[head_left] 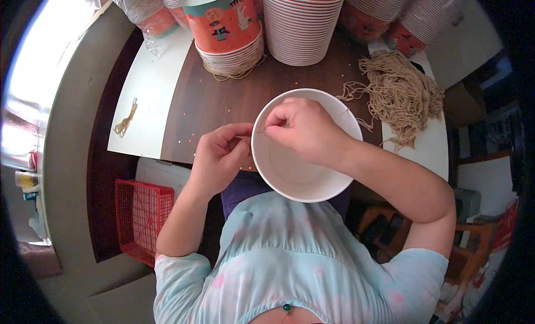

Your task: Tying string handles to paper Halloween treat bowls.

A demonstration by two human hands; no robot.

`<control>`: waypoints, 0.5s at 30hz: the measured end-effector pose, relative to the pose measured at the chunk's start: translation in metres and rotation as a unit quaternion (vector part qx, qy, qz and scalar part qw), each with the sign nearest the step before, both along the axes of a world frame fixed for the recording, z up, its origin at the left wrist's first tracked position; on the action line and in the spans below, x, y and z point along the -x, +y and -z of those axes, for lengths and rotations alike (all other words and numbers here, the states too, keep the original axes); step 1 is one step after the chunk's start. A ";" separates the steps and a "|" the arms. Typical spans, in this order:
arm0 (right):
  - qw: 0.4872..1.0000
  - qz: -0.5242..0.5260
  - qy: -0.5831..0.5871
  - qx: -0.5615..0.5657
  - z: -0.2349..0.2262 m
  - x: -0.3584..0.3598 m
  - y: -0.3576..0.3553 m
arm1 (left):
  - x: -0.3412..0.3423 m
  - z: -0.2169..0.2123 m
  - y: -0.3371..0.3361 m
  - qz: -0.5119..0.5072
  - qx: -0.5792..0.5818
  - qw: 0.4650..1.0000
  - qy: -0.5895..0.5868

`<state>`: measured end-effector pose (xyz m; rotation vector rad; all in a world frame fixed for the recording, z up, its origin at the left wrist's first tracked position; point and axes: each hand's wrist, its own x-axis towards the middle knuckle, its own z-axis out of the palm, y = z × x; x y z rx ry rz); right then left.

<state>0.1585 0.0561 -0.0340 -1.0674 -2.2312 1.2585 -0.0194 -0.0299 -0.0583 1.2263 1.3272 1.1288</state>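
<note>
Clothing: nearest to us, a pale blue top point(278, 251) with soft pink spots; purple fabric point(239, 198) shows over the lap.
Bucket: one white paper bucket point(298, 173), round, mouth toward us, overlapping in view the near edge of the worktop; we cannot tell what it rests on.
Right hand: the right hand point(304, 126) reaches into the mouth, thumb and forefinger pinched on a short tan strand point(261, 132) at the left inner wall.
Left hand: the left hand point(220, 159) lies along the outside of that wall, fingers curled, forefinger reaching the bucket; we cannot tell whether it grips anything.
Basket: one red plastic basket point(144, 215), lattice-sided, below the worktop on the left.
Worktop: dark brown wood-grain worktop point(206, 112), white panels at both sides, small pale specks scattered about.
Cord, left: one small tan cord bundle point(126, 118) on the left white panel.
Cord, right: a large loose heap of tan cord point(398, 95), strands trailing toward the bucket.
Stacks: at the far side we list an orange-and-green printed bucket point(223, 26) atop nested rims, cord looped round the base; beside it a taller nested stack point(304, 28); plastic-wrapped stacks point(379, 15) stand behind.
</note>
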 end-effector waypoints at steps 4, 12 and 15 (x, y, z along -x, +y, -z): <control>1.000 -0.001 0.001 0.003 0.000 0.006 -0.001 | -0.001 0.000 0.000 -0.003 -0.023 0.999 0.031; 0.999 -0.008 -0.028 0.036 -0.007 0.012 0.001 | -0.002 -0.009 0.002 -0.011 -0.069 0.969 0.235; 0.997 -0.049 -0.067 -0.002 -0.018 0.004 0.013 | -0.014 -0.007 0.013 -0.048 -0.169 0.930 0.323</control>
